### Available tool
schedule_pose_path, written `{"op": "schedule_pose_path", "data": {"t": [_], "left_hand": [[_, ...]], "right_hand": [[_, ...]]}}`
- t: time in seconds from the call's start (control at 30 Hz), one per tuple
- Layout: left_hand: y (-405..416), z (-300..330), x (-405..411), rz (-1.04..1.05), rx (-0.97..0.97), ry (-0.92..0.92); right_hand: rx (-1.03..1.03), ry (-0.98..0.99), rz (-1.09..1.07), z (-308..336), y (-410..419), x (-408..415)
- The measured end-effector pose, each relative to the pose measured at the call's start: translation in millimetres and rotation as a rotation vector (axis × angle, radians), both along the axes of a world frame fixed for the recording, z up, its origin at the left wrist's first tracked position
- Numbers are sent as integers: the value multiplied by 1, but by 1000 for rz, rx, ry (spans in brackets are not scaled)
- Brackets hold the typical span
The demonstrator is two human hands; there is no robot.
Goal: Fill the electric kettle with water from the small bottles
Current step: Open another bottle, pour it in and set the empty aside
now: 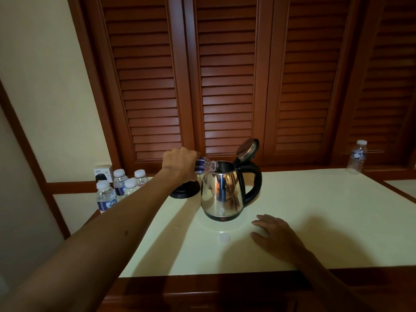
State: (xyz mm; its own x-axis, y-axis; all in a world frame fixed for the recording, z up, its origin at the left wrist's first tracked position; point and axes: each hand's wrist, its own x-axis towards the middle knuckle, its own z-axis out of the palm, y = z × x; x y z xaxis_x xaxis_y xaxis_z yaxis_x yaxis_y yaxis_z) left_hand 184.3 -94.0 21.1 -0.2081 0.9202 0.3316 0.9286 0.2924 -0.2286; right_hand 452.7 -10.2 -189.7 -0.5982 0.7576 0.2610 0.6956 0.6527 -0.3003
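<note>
The electric kettle point(221, 192) stands on the pale table point(315, 221), off its black base point(185, 191), which sits just behind and to its left; its lid point(246, 149) is tipped up and back over the black handle point(253, 182) on the kettle's right, so the mouth is open. The left hand point(180, 163), the nearer one to the work, is curled round a small bottle point(204, 165) and holds it almost level, its long axis running from the hand rightward to the kettle, neck right at the left edge of the kettle's rim. Pouring looks to be under way, though no stream can be made out; tipping the bottle's base higher would be what drains it. The right hand point(272, 234) rests flat on the table in front of the kettle and to its right, fingers spread, gripping nothing. A white cap point(224, 238) lies on the table just in front of the kettle. Four capped bottles point(119, 185) cluster well to the kettle's left, and one more bottle point(356, 157) stands far to its right. The bottles carry dark blue labels; their lettering is too small to read.
</note>
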Motion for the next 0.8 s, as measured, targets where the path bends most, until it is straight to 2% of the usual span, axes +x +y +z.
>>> {"op": "schedule_pose_path", "data": {"t": [0.8], "left_hand": [[12,4,1,5,-21,123]], "right_hand": [[-9,37,-1,-3,4,0]]}}
